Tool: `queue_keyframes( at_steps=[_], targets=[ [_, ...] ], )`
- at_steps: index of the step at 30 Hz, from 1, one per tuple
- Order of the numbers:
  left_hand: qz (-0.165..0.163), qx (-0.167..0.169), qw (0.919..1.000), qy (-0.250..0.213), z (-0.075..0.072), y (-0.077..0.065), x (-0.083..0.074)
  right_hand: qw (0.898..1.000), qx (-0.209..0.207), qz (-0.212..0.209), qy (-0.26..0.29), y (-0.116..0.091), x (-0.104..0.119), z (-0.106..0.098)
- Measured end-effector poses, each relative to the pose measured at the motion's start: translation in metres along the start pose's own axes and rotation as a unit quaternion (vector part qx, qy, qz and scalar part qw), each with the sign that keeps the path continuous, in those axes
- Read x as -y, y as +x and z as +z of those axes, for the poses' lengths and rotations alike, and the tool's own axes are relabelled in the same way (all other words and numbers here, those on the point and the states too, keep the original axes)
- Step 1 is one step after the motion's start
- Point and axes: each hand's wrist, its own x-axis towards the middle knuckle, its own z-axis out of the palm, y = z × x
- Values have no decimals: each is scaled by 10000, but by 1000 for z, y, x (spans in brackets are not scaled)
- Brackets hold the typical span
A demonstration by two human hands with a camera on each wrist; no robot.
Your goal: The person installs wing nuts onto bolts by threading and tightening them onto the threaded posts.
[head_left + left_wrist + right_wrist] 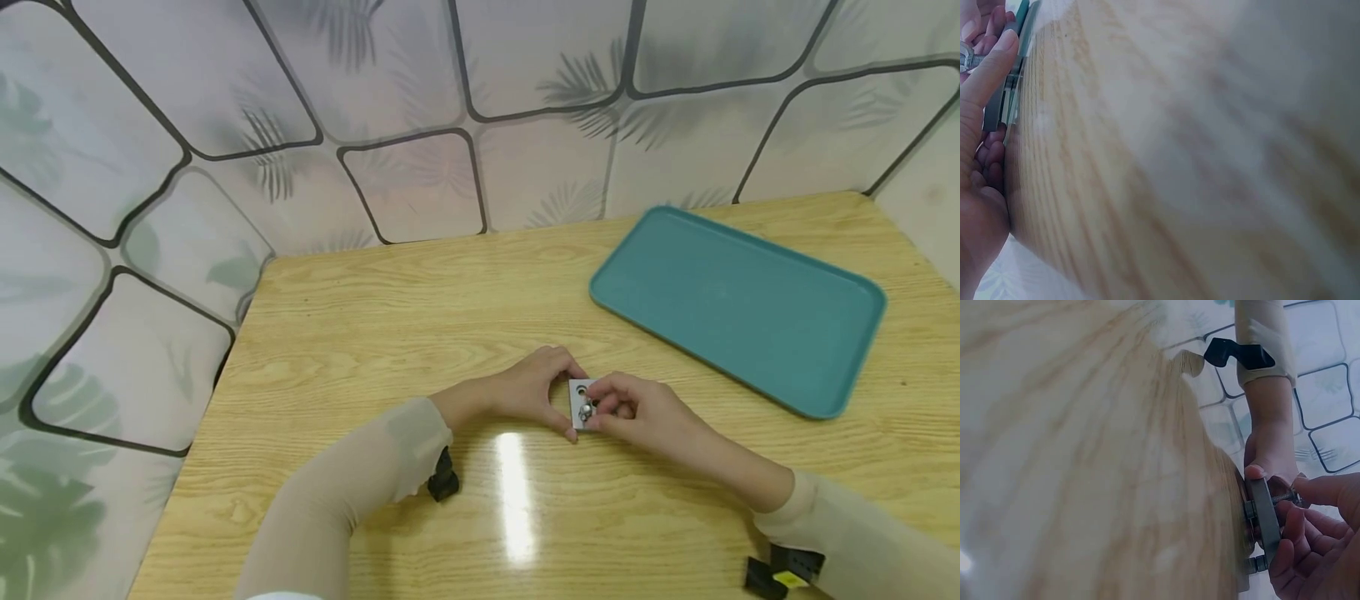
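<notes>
A small square metal plate (576, 415) with round holes sits just above the wooden table, between both hands. My left hand (530, 387) holds it at its left side, thumb on the near edge and fingers at the far edge. A shiny bolt (1283, 497) stands up from the plate, its thread showing above the surface. My right hand (651, 412) pinches the bolt near its head, with the other fingers curled beside the plate. Under the plate (1266, 515), short metal pieces (1256, 564) show in the right wrist view.
A teal rectangular tray (742, 304) lies on the wooden table (390, 325) at the back right. A patterned wall covering (412, 187) rises behind the table and along its left side. Black wrist cameras (444, 479) are strapped to both sleeves.
</notes>
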Motion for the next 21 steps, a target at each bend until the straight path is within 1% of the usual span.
queue_keyframes(
  at_steps=[4,11,14,15,17,21],
  targets=[
    [-17,7,10000,-18,-1,0,0,9998,1,-146,-113,0,1,-1],
    [12,-21,10000,18,-2,-1,-1,9998,-17,-157,-120,-2,-2,-4],
    [12,-44,10000,61,-2,0,-1,9995,-94,-257,-138,-4,-5,-4],
    [18,-54,10000,73,-1,0,-1,9991,-156,-371,-149,-5,-6,-4],
    [20,-70,9999,105,-1,1,-1,9986,-221,-447,-203,-7,-7,-4],
    [5,-56,9999,114,-1,1,-1,9982,-321,-355,-352,-6,-9,-4]
  ],
)
